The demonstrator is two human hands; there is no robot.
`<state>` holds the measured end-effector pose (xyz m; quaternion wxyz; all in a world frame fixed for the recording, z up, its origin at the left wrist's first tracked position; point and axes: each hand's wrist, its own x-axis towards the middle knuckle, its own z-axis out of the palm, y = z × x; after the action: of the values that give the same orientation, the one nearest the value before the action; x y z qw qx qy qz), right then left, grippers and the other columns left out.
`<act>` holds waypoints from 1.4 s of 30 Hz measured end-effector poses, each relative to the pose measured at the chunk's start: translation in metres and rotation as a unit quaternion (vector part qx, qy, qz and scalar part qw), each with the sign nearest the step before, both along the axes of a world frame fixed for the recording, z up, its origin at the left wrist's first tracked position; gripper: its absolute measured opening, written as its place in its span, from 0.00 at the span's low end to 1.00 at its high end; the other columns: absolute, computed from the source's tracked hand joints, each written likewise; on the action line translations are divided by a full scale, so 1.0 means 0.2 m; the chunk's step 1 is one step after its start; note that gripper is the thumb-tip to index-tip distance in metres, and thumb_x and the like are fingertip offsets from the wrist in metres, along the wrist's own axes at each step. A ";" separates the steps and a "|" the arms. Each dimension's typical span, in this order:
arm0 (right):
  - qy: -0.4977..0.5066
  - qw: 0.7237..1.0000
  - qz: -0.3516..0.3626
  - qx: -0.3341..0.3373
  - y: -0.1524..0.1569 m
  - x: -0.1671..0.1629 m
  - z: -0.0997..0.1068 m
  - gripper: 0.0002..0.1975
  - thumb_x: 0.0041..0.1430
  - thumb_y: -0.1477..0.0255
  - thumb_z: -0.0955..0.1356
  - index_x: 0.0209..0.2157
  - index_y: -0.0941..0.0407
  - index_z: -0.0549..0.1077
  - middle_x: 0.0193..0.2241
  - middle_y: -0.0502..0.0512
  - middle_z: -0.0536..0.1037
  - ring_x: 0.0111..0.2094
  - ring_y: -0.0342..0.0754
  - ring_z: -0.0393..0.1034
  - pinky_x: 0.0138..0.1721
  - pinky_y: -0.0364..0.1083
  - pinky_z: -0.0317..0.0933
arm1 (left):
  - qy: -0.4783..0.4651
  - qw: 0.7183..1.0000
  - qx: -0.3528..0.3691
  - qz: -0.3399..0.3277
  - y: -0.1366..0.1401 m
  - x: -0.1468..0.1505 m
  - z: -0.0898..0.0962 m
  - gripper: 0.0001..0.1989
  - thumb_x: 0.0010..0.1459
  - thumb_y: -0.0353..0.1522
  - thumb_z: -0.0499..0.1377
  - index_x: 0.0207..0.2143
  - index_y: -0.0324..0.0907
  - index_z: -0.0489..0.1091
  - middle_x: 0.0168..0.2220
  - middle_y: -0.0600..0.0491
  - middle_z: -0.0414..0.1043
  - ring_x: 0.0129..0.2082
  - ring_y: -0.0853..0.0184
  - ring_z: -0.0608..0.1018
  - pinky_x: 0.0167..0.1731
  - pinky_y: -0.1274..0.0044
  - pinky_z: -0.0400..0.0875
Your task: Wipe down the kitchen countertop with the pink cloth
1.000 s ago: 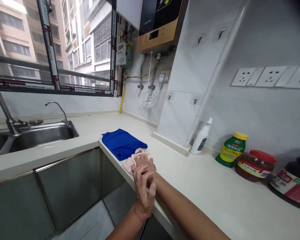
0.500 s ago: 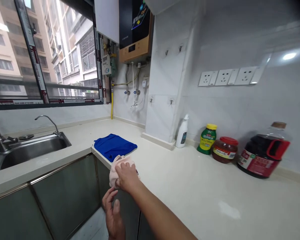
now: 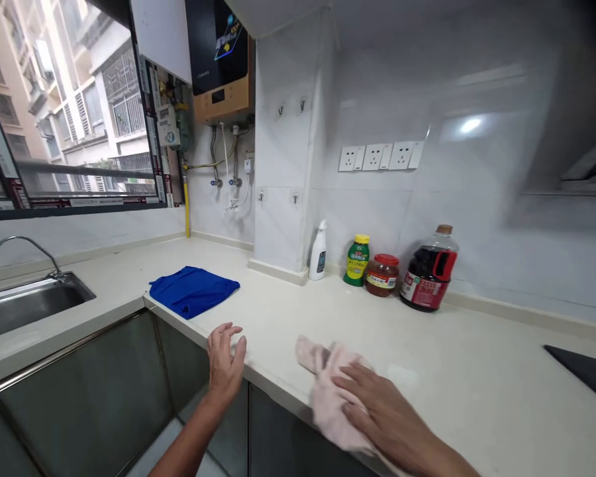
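Note:
A pale pink cloth (image 3: 335, 391) lies crumpled on the cream countertop (image 3: 278, 311), draping over its front edge. My right hand (image 3: 377, 404) is on the cloth, its fingers bent over the fabric. Apart from it, my left hand (image 3: 226, 361) hovers by the counter's front edge, fingers spread and holding nothing. Beyond that hand a folded blue cloth (image 3: 193, 291) rests near the counter's inner corner.
Along the back wall stand a white spray-shaped bottle (image 3: 318, 255), a green bottle with a yellow cap (image 3: 357, 262), a red-lidded jar (image 3: 382, 275) and a large dark sauce jug (image 3: 428, 271). A sink (image 3: 40, 301) is at left; a black panel (image 3: 583, 371) lies at right.
My right hand has moved rightward along the counter with the pink cloth. My left hand has risen beside the counter edge. The view has turned to the right.

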<state>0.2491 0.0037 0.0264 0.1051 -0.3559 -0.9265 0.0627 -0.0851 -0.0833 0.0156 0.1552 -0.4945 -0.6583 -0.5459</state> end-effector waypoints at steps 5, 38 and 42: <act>-0.027 0.991 -0.131 0.012 0.22 0.65 -0.13 0.29 0.61 0.45 0.55 0.59 0.33 0.69 0.66 0.40 0.58 0.69 0.57 0.45 0.66 0.62 0.52 | 0.081 0.990 -0.115 0.032 0.17 -0.17 0.06 0.13 0.63 0.37 0.53 0.44 0.43 0.73 0.52 0.42 0.67 0.56 0.51 0.68 0.54 0.56 0.65; 0.032 0.999 0.011 0.021 0.87 0.10 -0.01 0.27 0.65 0.53 0.60 0.59 0.49 0.72 0.63 0.55 0.66 0.67 0.58 0.53 0.66 0.61 0.50 | 0.112 0.974 -0.196 0.019 0.26 -0.29 0.03 0.20 0.68 0.45 0.47 0.51 0.50 0.73 0.53 0.51 0.77 0.55 0.57 0.74 0.53 0.61 0.67; -0.051 0.991 -0.123 0.030 1.18 -0.02 0.04 0.29 0.66 0.58 0.55 0.62 0.55 0.68 0.65 0.58 0.63 0.67 0.59 0.51 0.65 0.61 0.49 | 0.100 0.979 -0.176 0.033 0.27 -0.29 0.02 0.20 0.68 0.45 0.47 0.49 0.49 0.75 0.51 0.49 0.78 0.54 0.58 0.74 0.50 0.63 0.69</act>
<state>0.2459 0.2406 0.0348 0.0754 -0.4666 -0.8812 0.0029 -0.1439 -0.0287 0.0194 0.1485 -0.5443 -0.7410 -0.3641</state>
